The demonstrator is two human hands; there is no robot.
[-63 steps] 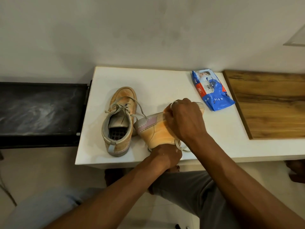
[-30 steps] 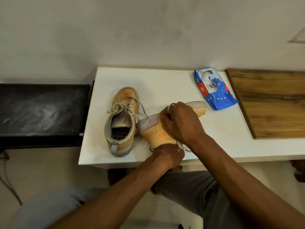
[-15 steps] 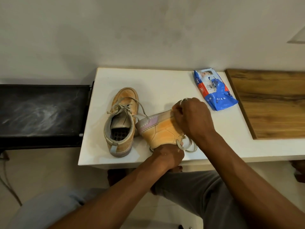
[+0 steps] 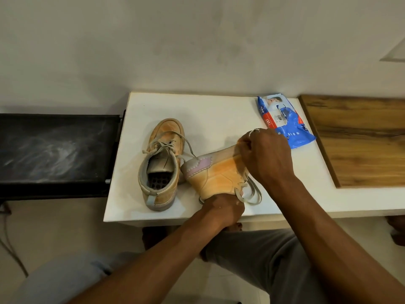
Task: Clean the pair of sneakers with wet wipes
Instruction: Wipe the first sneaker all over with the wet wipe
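Two worn tan sneakers are on the white table (image 4: pixel 219 110). One sneaker (image 4: pixel 163 139) stands upright at the left with its laces loose. The other sneaker (image 4: pixel 219 174) lies on its side with its heel pointing left. My left hand (image 4: pixel 221 209) grips that one at its opening, near the table's front edge. My right hand (image 4: pixel 267 156) has its fingers curled over the toe end and presses a pale wet wipe against it. The hand hides most of the wipe. A blue wet wipe pack (image 4: pixel 285 126) lies just beyond my right hand.
A wooden board (image 4: pixel 361 139) covers the table's right side. A black bench (image 4: pixel 54 150) butts against the table's left edge. The wall runs close behind the table. My knees are below its front edge.
My right hand slid back and forth along the side of the lying sneaker and is now at its toe end. My left hand and the upright sneaker stayed put.
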